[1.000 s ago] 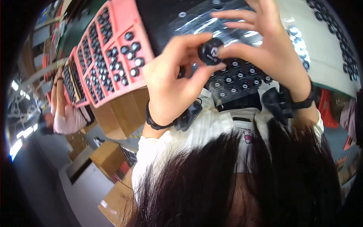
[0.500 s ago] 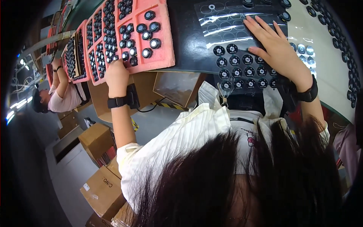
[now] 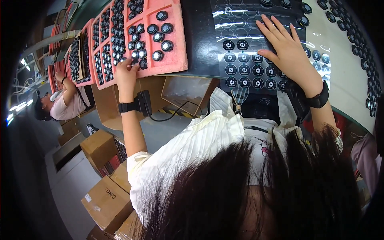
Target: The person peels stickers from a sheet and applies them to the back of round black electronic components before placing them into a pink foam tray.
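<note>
At the front edge of a pink foam tray [image 3: 176, 40], my left hand [image 3: 127, 76] has thumb and forefinger closed about a small round black part [image 3: 135, 63]. Its fingers partly cover that part. More round black parts with pale centres, such as the black part [image 3: 158, 55], sit in the tray's compartments. My right hand [image 3: 294, 54] lies flat with fingers spread on a clear sheet of round black stickers [image 3: 244, 69]. It hides some of the stickers. Toward the far side of the sheet are bare sticker outlines and one small pale ring [image 3: 228, 9].
Round black parts [image 3: 304, 20] stand beyond the sheet, and many more line the white surface [image 3: 340, 60] on the right. Further foam trays [image 3: 86, 56] continue left, where another person [image 3: 66, 98] works. Cardboard boxes [image 3: 106, 202] stand below, with an open box [image 3: 186, 94] under the table edge.
The sticker sheet has shifted slightly away from me and to the left under my right hand. My left hand's thumb and forefinger have come into clearer view around a black part.
</note>
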Available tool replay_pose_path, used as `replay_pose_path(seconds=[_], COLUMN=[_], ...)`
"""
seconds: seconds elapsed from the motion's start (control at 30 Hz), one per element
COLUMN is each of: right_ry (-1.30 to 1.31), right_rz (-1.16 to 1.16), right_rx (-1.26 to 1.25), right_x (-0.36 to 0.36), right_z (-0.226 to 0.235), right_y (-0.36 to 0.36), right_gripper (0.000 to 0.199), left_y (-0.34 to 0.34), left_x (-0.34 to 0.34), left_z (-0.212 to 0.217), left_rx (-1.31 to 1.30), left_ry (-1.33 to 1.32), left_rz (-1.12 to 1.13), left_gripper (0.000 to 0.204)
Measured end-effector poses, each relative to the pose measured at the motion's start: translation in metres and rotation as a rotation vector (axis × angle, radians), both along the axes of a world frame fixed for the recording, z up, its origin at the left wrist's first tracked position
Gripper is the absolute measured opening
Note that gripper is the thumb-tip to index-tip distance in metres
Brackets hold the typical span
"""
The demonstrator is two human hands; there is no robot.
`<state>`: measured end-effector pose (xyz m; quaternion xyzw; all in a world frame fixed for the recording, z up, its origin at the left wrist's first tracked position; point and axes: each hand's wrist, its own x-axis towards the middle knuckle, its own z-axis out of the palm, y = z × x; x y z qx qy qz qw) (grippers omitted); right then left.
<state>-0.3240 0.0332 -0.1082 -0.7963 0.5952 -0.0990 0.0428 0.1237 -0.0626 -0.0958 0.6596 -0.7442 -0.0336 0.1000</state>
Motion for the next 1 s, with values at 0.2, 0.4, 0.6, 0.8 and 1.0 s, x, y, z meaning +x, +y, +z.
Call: replay_pose_path(seconds=[0.2,0.4,0.6,0.8,1.0], right_ry=[0.009,0.009,-0.002,0.006,-0.008], right_rz=[-0.008,0.008,0.012,0.014,0.005], right_rx=[0.004,-0.021,-0.04,-0.012,-0.194], right_x=[0.001,-0.001,-0.004,-0.004,0.003], right_z=[-0.006,-0.01,-0.011,-0.014,-0.011], right_y=[0.001,-0.001,0.0,0.0,-0.001], right_gripper=[0.06,0.061,0.061,0.062,0.048], left_y=[-0.005,-0.028,-0.026,-0.011,0.007], left_x=[-0.034,-0.019,-0.024,-0.01,-0.027], left_z=[0.007,-0.002,0.012,0.028,0.027], left_rx=[0.03,-0.03,0.036,0.475,0.31], left_ry=[0.287,0.429,0.419,1.698,1.815], left_rz=[0.17,0.125,0.178,0.356,0.287], left_gripper=[0.038,0.03,0.026,0.031,0.036])
